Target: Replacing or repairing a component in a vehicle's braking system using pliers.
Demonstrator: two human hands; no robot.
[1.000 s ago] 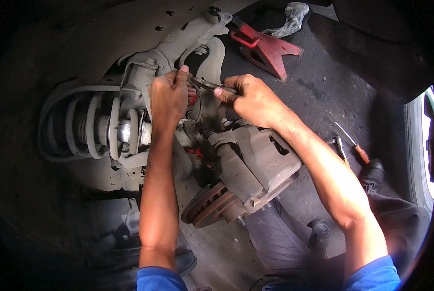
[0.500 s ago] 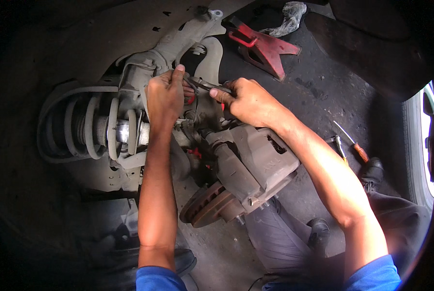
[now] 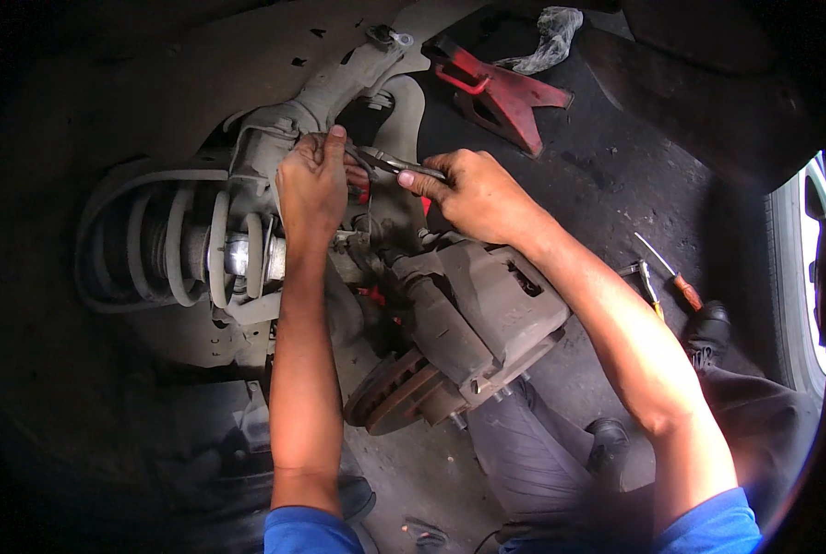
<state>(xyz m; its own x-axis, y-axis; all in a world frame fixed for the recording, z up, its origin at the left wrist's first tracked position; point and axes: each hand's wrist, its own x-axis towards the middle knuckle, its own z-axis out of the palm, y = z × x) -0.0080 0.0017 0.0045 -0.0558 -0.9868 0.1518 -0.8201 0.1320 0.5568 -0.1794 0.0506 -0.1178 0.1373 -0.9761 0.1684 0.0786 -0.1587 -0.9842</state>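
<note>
My right hand (image 3: 487, 196) is closed round a slim dark metal tool that looks like pliers (image 3: 385, 163), its thumb along the near side. The tool points left toward my left hand (image 3: 313, 189), which is closed with the thumb up. What the left fingers pinch is hidden. Both hands are above the wheel hub area of a raised car, beside the upper control arm (image 3: 335, 88). Left of my left forearm is the coil spring (image 3: 183, 249) round its shock absorber. Under my right wrist sit the brake caliper (image 3: 496, 295) and the rusty brake disc (image 3: 395, 392).
A red jack stand (image 3: 514, 102) stands on the dark floor at the back, with crumpled clear plastic (image 3: 553, 42) beside it. To the right lie an orange-handled screwdriver (image 3: 685, 288) and a ratchet-like tool (image 3: 648, 284). My legs (image 3: 524, 452) are below the caliper.
The view has shifted slightly, and my left forearm appears a little farther right. Both hands keep nearly the same place and grip, with the tool still between them.
</note>
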